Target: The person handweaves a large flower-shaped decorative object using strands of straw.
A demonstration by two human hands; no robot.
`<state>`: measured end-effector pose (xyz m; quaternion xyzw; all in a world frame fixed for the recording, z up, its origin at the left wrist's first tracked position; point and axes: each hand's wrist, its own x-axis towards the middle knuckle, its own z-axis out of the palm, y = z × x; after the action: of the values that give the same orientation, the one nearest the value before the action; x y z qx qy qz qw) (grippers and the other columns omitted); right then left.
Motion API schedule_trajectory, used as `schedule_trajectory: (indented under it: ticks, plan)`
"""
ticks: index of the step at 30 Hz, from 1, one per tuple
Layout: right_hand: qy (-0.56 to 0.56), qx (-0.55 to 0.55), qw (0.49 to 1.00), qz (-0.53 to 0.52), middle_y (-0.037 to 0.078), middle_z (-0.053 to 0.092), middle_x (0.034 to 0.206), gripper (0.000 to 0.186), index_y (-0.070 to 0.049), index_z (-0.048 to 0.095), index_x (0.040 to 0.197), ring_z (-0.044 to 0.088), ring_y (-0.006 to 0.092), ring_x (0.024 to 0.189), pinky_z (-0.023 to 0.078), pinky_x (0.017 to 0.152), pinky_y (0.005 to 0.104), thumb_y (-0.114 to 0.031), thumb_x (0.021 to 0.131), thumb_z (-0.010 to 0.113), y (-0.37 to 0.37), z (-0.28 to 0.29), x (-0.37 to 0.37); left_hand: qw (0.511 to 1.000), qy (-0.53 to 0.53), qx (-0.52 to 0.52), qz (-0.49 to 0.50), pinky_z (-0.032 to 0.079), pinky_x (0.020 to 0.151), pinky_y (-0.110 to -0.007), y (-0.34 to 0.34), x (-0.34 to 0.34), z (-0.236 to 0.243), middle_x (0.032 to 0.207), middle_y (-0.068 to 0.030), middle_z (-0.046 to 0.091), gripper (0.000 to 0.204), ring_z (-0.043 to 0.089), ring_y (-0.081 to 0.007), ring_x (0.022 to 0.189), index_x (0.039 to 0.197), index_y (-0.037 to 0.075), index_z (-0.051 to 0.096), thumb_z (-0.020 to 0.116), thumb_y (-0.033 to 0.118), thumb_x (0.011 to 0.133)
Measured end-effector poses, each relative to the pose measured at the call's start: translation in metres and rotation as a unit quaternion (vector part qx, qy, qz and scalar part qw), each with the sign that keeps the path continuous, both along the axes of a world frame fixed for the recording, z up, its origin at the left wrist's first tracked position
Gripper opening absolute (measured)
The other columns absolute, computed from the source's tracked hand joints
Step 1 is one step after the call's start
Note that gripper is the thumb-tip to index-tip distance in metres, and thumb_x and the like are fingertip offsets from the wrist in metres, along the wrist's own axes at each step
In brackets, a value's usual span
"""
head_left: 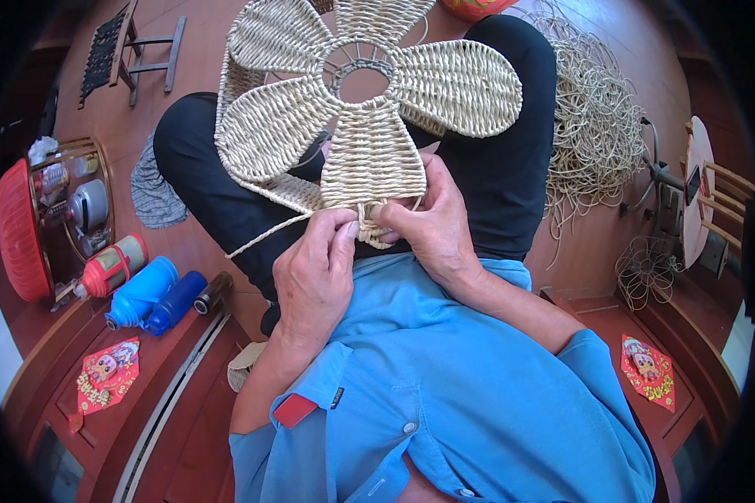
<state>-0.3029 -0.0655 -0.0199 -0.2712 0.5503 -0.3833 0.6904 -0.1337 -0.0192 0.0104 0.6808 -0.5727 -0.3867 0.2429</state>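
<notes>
Reddish floor [205,54], cord heap [594,121], wicker flower [372,138]

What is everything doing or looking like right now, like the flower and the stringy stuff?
left hand: pinching the lower petal's tip
right hand: gripping the same tip
lower petal: woven, gaps at its tip
right petal: fully woven
cord end: loose, sticking out leftward
cord pile: loose, heaped
wire flower frame: bare, unwoven
light blue flask: can't tell if capped

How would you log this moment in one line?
left hand: pinching edge of lower petal; right hand: holding same edge; woven flower: over lap; cord heap: floor, right
</notes>
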Motion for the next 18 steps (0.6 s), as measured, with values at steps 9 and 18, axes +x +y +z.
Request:
schedule_trajectory:
  ticks: [9, 18]
  plan:
    - [-0.087, 0.034, 0.995, 0.045, 0.009, 0.07, 0.119, 0.058, 0.004, 0.051, 0.144, 0.072, 0.0145, 0.104, 0.064, 0.086, 0.0325, -0.001, 0.092, 0.076, -0.002, -0.001, -0.012, 0.989, -0.027, -0.138, -0.052, 0.058, 0.069, -0.037, -0.003, -0.006, -0.006, 0.091, -0.0124, 0.077, 0.022, 0.075, -0.022, 0.075, 0.123, 0.005, 0.074, 0.074, 0.002, 0.101]
    - [-0.189, 0.055, 0.98, 0.039, 0.011, 0.068, 0.122, 0.056, 0.004, 0.045, 0.15, 0.072, 0.0176, 0.109, 0.063, 0.095, 0.0345, 0.0, 0.097, 0.062, 0.003, -0.01, -0.027, 0.979, -0.099, -0.153, -0.086, 0.057, 0.065, -0.04, -0.01, -0.015, -0.003, 0.086, -0.013, 0.077, 0.015, 0.076, -0.0271, 0.072, 0.11, 0.005, 0.077, 0.082, 0.01, 0.096]
